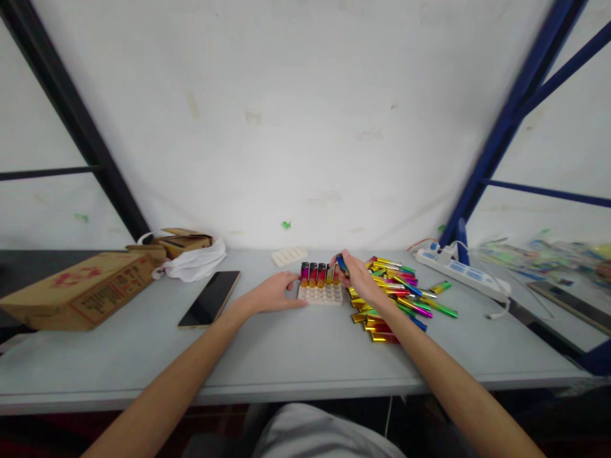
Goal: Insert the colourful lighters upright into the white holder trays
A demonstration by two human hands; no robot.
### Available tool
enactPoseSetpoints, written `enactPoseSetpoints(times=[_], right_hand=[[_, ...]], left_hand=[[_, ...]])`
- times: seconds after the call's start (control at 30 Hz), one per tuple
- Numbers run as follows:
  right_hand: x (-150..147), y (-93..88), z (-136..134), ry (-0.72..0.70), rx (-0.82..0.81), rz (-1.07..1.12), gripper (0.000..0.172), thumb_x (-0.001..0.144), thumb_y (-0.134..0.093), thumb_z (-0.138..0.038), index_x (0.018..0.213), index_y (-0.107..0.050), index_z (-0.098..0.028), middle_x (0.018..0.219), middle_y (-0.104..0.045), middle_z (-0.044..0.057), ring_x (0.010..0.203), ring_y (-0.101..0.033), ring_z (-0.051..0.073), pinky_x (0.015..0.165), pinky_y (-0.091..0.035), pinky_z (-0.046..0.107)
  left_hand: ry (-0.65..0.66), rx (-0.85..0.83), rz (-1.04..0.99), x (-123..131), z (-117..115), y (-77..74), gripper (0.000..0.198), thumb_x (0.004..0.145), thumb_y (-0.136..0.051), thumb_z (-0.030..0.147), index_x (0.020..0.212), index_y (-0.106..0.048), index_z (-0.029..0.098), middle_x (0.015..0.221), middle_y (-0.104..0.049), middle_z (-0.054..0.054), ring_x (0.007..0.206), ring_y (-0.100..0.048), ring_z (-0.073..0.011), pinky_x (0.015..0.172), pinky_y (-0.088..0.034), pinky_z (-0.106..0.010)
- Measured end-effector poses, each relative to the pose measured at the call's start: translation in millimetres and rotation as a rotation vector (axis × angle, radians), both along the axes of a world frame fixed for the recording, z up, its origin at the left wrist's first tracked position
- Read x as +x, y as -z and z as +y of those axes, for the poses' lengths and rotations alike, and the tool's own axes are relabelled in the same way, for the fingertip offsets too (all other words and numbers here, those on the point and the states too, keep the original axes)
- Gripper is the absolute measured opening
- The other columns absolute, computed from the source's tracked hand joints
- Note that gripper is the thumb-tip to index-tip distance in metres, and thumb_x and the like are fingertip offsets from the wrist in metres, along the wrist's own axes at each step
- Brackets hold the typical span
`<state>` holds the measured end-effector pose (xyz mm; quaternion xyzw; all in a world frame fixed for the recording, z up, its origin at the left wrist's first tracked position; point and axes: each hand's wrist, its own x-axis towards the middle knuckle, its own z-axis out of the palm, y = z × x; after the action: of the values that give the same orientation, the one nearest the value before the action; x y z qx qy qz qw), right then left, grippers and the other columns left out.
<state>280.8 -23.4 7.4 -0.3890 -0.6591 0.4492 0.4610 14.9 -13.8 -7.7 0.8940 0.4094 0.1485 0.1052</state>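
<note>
A white tray with round holes (pixel 321 296) lies on the table in front of me. Several red, purple and yellow lighter-like tubes (pixel 313 275) with dark tops stand upright along its back row. My left hand (pixel 277 292) rests at the tray's left edge, thumb and fingers apart, holding nothing. At the tray's right back corner, my right hand (pixel 356 275) grips a blue tube with a dark end (pixel 342 264), tilted. A loose pile of shiny coloured tubes (pixel 382 302) lies just right of the tray, partly behind my right forearm.
A second white tray (pixel 289 256) lies near the wall. On the left are a black phone (pixel 210 299), a white bag (pixel 193 262) and a cardboard box (pixel 81 286). A white power strip (pixel 463 272) sits at the right, near a blue metal frame (pixel 501 133).
</note>
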Motion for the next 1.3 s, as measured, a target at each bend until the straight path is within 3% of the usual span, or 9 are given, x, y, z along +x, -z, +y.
enactPoseSetpoints(times=[0.13,0.23,0.33,0.5,0.73,1.0,1.13,1.2,1.3], right_hand=[[7.0,-9.4,-5.1,-0.004,0.219,-0.095,0.051,0.099,-0.039,-0.066,0.11,-0.059,-0.021,0.076,-0.058,-0.001,0.066,-0.057,0.016,0.066,-0.049,0.028],[12.5,-16.6,-9.2,0.078,0.417,-0.297,0.041,0.096,-0.053,-0.06,0.096,-0.062,-0.02,0.088,-0.064,0.005,0.082,-0.06,0.019,0.077,-0.049,0.03],[17.2,-18.7,-9.2,0.141,0.536,-0.502,0.036,0.094,-0.061,-0.055,0.082,-0.063,-0.02,0.074,-0.062,0.002,0.07,-0.055,0.017,0.07,-0.044,0.028],[20.1,-8.8,-2.8,0.213,0.439,-0.566,0.035,0.096,-0.061,-0.052,0.08,-0.061,-0.021,0.065,-0.068,0.001,0.058,-0.057,0.015,0.06,-0.038,0.025],[17.2,3.5,5.9,0.072,0.406,-0.633,0.036,0.098,-0.059,-0.053,0.083,-0.062,-0.021,0.069,-0.074,0.002,0.054,-0.06,0.015,0.058,-0.038,0.025],[14.7,-7.9,0.9,0.302,0.465,-0.897,0.049,0.093,-0.062,-0.062,0.063,-0.066,-0.022,0.057,-0.067,0.006,0.056,-0.058,0.019,0.057,-0.031,0.028],[41.2,-17.2,8.8,0.526,0.483,-1.034,0.055,0.107,-0.037,-0.051,0.077,-0.071,-0.019,0.074,-0.073,0.013,0.07,-0.066,0.023,0.065,-0.038,0.029],[63.0,-16.3,19.0,0.662,0.439,-1.09,0.047,0.108,-0.035,-0.039,0.093,-0.073,-0.016,0.088,-0.075,0.016,0.081,-0.069,0.025,0.072,-0.042,0.031],[97.2,-5.6,36.0,0.682,0.381,-1.127,0.035,0.105,-0.04,-0.024,0.114,-0.071,-0.011,0.112,-0.074,0.018,0.102,-0.069,0.027,0.088,-0.046,0.032]], left_hand=[[-0.007,0.002,-0.005,-0.2,-0.3,0.0,0.061,0.08,-0.065,0.072,0.106,-0.064,0.017,0.09,-0.061,-0.005,0.082,-0.057,-0.0229,0.075,-0.043,-0.031],[-0.014,-0.004,-0.009,-0.1,-0.9,-0.5,0.062,0.079,-0.065,0.072,0.107,-0.065,0.017,0.091,-0.062,-0.005,0.082,-0.057,-0.023,0.075,-0.044,-0.032],[-0.015,-0.005,-0.005,-0.2,-0.7,-0.4,0.062,0.079,-0.066,0.072,0.106,-0.065,0.016,0.09,-0.062,-0.005,0.082,-0.057,-0.0235,0.076,-0.044,-0.033],[-0.012,-0.008,-0.004,-0.5,0.9,0.8,0.062,0.079,-0.064,0.073,0.106,-0.064,0.017,0.089,-0.061,-0.004,0.082,-0.057,-0.0231,0.075,-0.044,-0.032],[-0.02,-0.019,0.004,1.3,-0.9,-1.6,0.062,0.079,-0.065,0.074,0.104,-0.064,0.017,0.09,-0.061,-0.005,0.082,-0.057,-0.0234,0.075,-0.043,-0.033],[-0.021,-0.011,-0.001,-0.2,-0.4,-0.6,0.059,0.079,-0.064,0.073,0.098,-0.062,0.018,0.089,-0.061,-0.005,0.082,-0.057,-0.0229,0.073,-0.042,-0.031],[-0.029,-0.017,0.006,0.2,-0.3,-1.2,0.058,0.078,-0.065,0.071,0.1,-0.062,0.018,0.091,-0.061,-0.005,0.083,-0.058,-0.0234,0.073,-0.042,-0.031],[-0.038,-0.016,0.019,0.6,-0.5,-1.8,0.057,0.079,-0.065,0.072,0.098,-0.061,0.018,0.091,-0.061,-0.005,0.084,-0.058,-0.0238,0.073,-0.043,-0.031],[-0.035,-0.014,0.029,0.9,-1.2,-3.1,0.056,0.079,-0.064,0.072,0.094,-0.06,0.019,0.089,-0.06,-0.005,0.083,-0.058,-0.0237,0.073,-0.042,-0.031]])
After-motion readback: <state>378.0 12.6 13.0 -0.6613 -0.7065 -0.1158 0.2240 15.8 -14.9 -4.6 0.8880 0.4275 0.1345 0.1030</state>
